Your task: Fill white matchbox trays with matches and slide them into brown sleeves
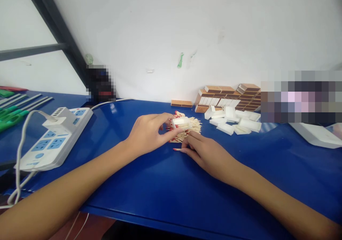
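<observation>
Between thumb and fingers, my left hand (149, 133) grips a small white matchbox tray (181, 122), tilted over a heap of matches. That heap of red-tipped matches (196, 126) lies loose on the blue table, partly hidden by both hands and the tray. Just in front of the heap, my right hand (204, 152) pinches a match (177, 149) between thumb and fingertips, its red head pointing left. The other end of this match is hidden by the fingers.
White empty trays (232, 118) lie piled right of the heap. Stacked matchboxes (224, 97) stand behind them against the wall, with another matchbox (181, 103) to their left. At left are a white power strip (50, 143) with a cable and green-handled tools (13, 115).
</observation>
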`<state>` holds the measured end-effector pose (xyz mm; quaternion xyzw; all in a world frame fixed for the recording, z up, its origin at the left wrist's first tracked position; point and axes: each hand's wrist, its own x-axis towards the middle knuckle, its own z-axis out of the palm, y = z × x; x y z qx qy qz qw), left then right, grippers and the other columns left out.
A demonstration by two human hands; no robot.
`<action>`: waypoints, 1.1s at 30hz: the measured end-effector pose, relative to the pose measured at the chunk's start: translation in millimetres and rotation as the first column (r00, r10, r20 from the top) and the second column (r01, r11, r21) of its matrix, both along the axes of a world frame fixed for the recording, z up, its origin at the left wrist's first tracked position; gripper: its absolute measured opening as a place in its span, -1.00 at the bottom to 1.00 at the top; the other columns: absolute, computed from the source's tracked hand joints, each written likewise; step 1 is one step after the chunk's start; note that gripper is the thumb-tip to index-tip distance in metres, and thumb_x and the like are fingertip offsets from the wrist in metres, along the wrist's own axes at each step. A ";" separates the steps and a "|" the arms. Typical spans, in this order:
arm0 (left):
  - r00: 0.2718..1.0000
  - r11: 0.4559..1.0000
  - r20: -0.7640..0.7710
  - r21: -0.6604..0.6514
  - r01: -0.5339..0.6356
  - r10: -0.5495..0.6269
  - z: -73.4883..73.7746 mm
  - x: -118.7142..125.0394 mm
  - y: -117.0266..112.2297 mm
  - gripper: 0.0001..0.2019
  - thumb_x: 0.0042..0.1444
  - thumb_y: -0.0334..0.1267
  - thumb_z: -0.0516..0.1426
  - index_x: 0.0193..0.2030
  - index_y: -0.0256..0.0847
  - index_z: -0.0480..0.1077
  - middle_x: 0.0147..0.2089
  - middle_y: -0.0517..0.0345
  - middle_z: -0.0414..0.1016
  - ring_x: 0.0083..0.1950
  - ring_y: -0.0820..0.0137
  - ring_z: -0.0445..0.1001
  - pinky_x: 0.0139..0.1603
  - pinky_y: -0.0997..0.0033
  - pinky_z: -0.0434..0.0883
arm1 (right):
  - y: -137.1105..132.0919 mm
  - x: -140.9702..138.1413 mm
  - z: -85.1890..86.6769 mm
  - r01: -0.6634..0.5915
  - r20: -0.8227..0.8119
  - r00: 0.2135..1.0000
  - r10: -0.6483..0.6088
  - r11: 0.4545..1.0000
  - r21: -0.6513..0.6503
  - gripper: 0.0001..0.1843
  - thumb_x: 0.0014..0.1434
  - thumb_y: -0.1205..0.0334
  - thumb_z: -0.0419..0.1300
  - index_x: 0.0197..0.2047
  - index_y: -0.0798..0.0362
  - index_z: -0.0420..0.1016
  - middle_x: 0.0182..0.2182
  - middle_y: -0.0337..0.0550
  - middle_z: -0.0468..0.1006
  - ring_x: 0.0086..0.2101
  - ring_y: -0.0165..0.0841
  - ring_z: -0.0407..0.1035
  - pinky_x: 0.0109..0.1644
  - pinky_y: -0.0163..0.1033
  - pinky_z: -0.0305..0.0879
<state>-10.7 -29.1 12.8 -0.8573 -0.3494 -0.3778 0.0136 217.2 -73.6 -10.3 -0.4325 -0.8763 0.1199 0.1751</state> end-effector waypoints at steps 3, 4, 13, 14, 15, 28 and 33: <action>0.997 1.000 -0.080 0.012 0.001 0.000 -2.2 -1.6 1.9 -0.65 0.30 0.06 0.21 -0.04 -0.20 0.54 -0.30 0.21 0.65 -0.40 0.46 0.54 -0.37 0.45 0.38 | -2.9 5.5 7.6 -0.011 -0.008 1.000 0.011 0.999 0.041 -0.88 0.44 0.28 0.08 -0.18 0.02 0.39 -0.19 -0.10 0.50 -0.36 -0.34 0.44 -0.30 -0.23 0.36; 0.995 1.000 -0.103 0.024 0.000 0.003 -3.1 -2.2 2.5 -0.65 0.30 0.07 0.20 -0.04 -0.19 0.54 -0.30 0.20 0.65 -0.40 0.45 0.54 -0.37 0.45 0.37 | -3.4 8.5 10.7 -0.010 -0.023 1.000 0.011 0.998 0.069 -0.89 0.44 0.28 0.08 -0.18 0.01 0.38 -0.20 -0.11 0.50 -0.36 -0.34 0.43 -0.31 -0.24 0.35; 0.969 0.988 -0.210 0.048 0.146 -0.133 -6.0 2.9 -7.9 -0.56 0.33 0.12 0.17 0.03 -0.24 0.52 -0.29 0.13 0.63 -0.34 0.38 0.57 -0.33 0.41 0.40 | 0.1 24.0 21.5 0.105 -0.118 0.990 -0.076 0.959 0.264 -0.89 0.44 0.23 0.10 -0.15 0.02 0.40 -0.26 -0.16 0.43 -0.40 -0.38 0.33 -0.34 -0.25 0.26; 0.968 0.985 -0.197 0.046 0.164 -0.152 -6.0 4.0 -9.5 -0.56 0.33 0.11 0.17 0.04 -0.25 0.52 -0.29 0.13 0.63 -0.34 0.38 0.57 -0.32 0.41 0.41 | 0.3 23.3 20.7 0.096 -0.108 0.992 -0.069 0.959 0.266 -0.88 0.45 0.23 0.09 -0.15 0.03 0.41 -0.25 -0.15 0.43 -0.39 -0.38 0.34 -0.33 -0.24 0.26; 0.969 0.983 -0.185 0.045 0.175 -0.164 -5.9 4.9 -10.6 -0.56 0.32 0.11 0.17 0.04 -0.26 0.52 -0.29 0.13 0.63 -0.34 0.39 0.57 -0.31 0.41 0.41 | 0.4 22.6 19.9 0.082 -0.099 0.993 -0.058 0.961 0.263 -0.88 0.45 0.23 0.09 -0.13 0.03 0.42 -0.25 -0.15 0.43 -0.38 -0.37 0.35 -0.32 -0.24 0.28; 0.982 0.994 -0.151 0.012 0.113 -0.110 -6.1 1.6 -4.1 -0.56 0.32 0.14 0.16 0.02 -0.19 0.54 -0.35 0.17 0.60 -0.38 0.42 0.55 -0.36 0.44 0.38 | 2.4 20.6 16.9 0.077 -0.193 0.980 -0.040 0.979 0.188 -0.87 0.44 0.24 0.09 -0.13 0.01 0.46 -0.26 -0.13 0.44 -0.36 -0.36 0.33 -0.30 -0.23 0.28; 0.976 0.990 -0.171 0.001 0.140 -0.138 -6.7 1.9 -7.5 -0.55 0.34 0.14 0.15 0.07 -0.21 0.51 -0.29 0.14 0.63 -0.33 0.40 0.58 -0.33 0.44 0.40 | 0.3 18.1 18.4 0.070 -0.206 0.978 -0.038 0.986 0.153 -0.86 0.44 0.23 0.10 -0.18 0.02 0.45 -0.27 -0.15 0.43 -0.38 -0.38 0.32 -0.31 -0.24 0.27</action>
